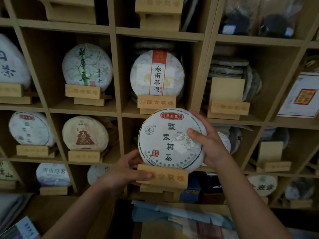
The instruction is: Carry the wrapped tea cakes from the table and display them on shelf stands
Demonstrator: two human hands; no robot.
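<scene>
Nearest to me, my left hand [126, 171] grips the stand [163, 176] at its left end, thumb lying across the front board and fingers curled behind. My right hand [205, 144] holds the cake [165, 140] by its right edge, thumb pressed on the printed wrapper and fingers wrapped round the back. The cake stands upright with its lower rim seated in the stand between my hands, in front of the middle column of the shelf [119, 107].

Below my hands lie blue and pale papers [181, 219], blurred.

Just above my right hand, in the next cell up, a red-striped cake [157, 73] sits upright on its own stand. Left of my left hand, a tan cake [84, 133] stands in the neighbouring cell, and above that a green-tree cake [87, 65]. Right of my right hand, an empty stand [227, 99] sits before a stack of cakes [229, 66] lying flat. Farther right is a white box [300, 97].
</scene>
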